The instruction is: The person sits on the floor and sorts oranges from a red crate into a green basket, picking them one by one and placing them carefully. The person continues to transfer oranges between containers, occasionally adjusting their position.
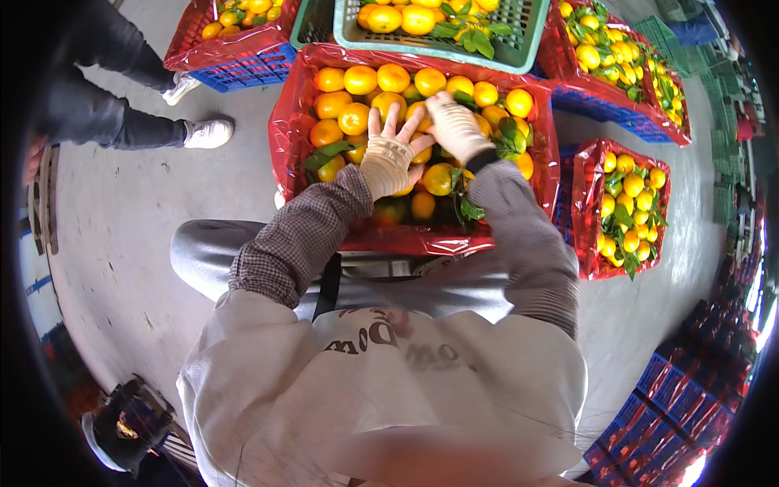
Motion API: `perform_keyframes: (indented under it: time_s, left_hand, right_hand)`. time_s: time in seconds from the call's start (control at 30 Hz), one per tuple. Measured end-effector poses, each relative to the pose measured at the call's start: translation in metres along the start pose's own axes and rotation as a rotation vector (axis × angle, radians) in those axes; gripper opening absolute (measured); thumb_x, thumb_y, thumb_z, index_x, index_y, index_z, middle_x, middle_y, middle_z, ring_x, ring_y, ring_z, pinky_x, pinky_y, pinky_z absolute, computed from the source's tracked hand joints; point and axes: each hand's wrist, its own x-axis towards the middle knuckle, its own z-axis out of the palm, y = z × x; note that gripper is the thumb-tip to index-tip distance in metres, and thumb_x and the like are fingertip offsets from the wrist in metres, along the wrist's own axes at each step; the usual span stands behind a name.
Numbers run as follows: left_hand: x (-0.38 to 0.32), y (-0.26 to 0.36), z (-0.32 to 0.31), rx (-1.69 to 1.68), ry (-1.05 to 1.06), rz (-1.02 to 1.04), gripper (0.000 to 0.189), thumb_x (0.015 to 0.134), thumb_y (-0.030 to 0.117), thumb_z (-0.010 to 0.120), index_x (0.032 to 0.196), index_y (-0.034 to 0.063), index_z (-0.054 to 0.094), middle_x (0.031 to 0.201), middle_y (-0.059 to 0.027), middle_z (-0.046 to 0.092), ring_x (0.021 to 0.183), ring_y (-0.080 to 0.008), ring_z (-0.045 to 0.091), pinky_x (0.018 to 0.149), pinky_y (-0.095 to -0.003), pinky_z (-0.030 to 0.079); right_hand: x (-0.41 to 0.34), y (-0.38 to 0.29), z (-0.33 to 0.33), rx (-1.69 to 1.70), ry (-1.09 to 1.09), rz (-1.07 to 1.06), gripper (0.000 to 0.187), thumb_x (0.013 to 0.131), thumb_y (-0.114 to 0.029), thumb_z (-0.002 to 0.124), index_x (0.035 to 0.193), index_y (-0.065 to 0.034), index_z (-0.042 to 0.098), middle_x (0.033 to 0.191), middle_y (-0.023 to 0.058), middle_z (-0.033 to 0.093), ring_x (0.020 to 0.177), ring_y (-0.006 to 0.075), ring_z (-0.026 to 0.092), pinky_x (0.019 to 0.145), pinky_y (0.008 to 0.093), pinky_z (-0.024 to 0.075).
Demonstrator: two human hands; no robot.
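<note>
Oranges [354, 119], some with green leaves [328, 154], fill much of a crate lined with red plastic film [551, 182] in front of me. My left hand [389, 155], in a pale glove with bare fingertips, lies over the fruit with its fingers spread. Just right of it, my right hand [455, 125] in a similar glove reaches down among the oranges. Motion blurs its fingers, so whether it grips a fruit cannot be told. A leafy sprig [465, 201] lies below my right wrist.
A green plastic crate [438, 55] of leafy oranges overlaps the far rim. Blue crates with red liners stand at upper left [243, 70], upper right [614, 106] and right [590, 213]. Another person's legs [140, 125] are at left. Blue crates [663, 395] are stacked at lower right.
</note>
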Motion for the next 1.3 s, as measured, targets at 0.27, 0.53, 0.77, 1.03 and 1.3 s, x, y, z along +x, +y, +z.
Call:
perform_keyframes:
  time_s: [0.27,0.53,0.77,1.03,1.3]
  left_hand:
    - [0.004,-0.001,0.001,0.051,-0.008,0.022,0.076,0.082,0.050,0.071,0.151,0.0340,0.043,0.167,-0.0059,0.021,0.152,-0.0435,0.018,0.115,-0.0757,0.010]
    - [-0.008,-0.005,0.004,-0.030,0.183,0.291,0.072,0.083,0.048,0.071,0.148,0.0264,0.049,0.157,-0.0070,0.036,0.146,-0.0393,0.029,0.116,-0.0706,0.013]
    - [-0.031,0.001,0.012,-0.025,-0.246,0.701,0.060,0.077,0.038,0.074,0.134,0.0221,0.060,0.134,-0.0040,0.058,0.142,-0.0314,0.039,0.122,-0.0619,0.011]
    - [-0.041,-0.010,0.017,-0.267,-0.108,0.732,0.053,0.076,0.034,0.077,0.126,0.0213,0.063,0.134,-0.0039,0.058,0.140,-0.0312,0.039,0.121,-0.0639,0.012]
    - [-0.041,-0.009,0.014,-0.239,0.039,0.796,0.038,0.083,0.038,0.072,0.116,0.0211,0.061,0.124,-0.0029,0.059,0.134,-0.0297,0.044,0.121,-0.0625,0.014]
  right_hand:
    - [-0.059,-0.026,-0.062,0.098,-0.235,-0.064,0.043,0.078,-0.039,0.079,0.108,-0.0098,0.069,0.101,0.0165,0.073,0.091,0.0339,0.071,0.083,0.0445,0.0561]
    - [-0.153,0.026,-0.074,1.048,0.111,0.321,0.060,0.089,-0.029,0.077,0.137,-0.0014,0.054,0.118,0.0092,0.068,0.107,0.0186,0.067,0.088,0.0332,0.0559]
    - [-0.171,-0.001,-0.070,1.136,0.460,0.119,0.061,0.084,-0.020,0.082,0.135,-0.0030,0.053,0.130,0.0114,0.057,0.119,0.0247,0.059,0.101,0.0376,0.0506]
    - [-0.176,-0.025,0.001,0.361,-0.226,0.049,0.044,0.080,-0.016,0.077,0.120,-0.0115,0.057,0.120,0.0168,0.056,0.111,0.0391,0.061,0.093,0.0448,0.0518]
    - [-0.133,-0.005,-0.056,-0.088,-0.015,0.167,0.031,0.083,-0.024,0.074,0.112,-0.0134,0.068,0.103,0.0117,0.069,0.095,0.0365,0.068,0.085,0.0477,0.0541]
